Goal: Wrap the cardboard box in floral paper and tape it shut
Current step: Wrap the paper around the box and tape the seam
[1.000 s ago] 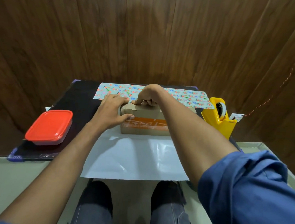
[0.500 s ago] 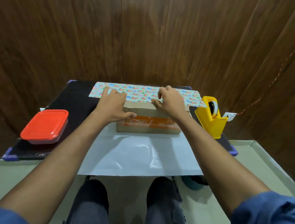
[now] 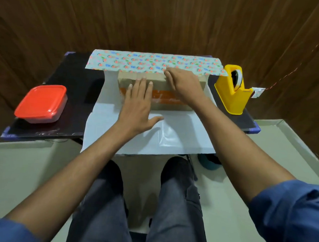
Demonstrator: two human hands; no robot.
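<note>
A brown cardboard box (image 3: 197, 82) with an orange label lies on the sheet of wrapping paper, whose white underside (image 3: 181, 138) faces up near me. The paper's far end is folded over the box top, floral side (image 3: 148, 62) up. My left hand (image 3: 137, 105) lies flat with straight fingers over the box's near face and top edge. My right hand (image 3: 184, 83) rests on the box top, its fingertips at the edge of the floral flap. A yellow tape dispenser (image 3: 233, 89) stands right of the box.
A red-lidded plastic container (image 3: 41, 103) sits at the left on the black table mat (image 3: 73, 76). Wooden wall panels stand close behind the table. My knees are under the table's near edge, where the paper overhangs.
The floral flap has come further over the box top. My left hand slid from the box's left corner to its front face; my right hand stayed on top at the flap's edge.
</note>
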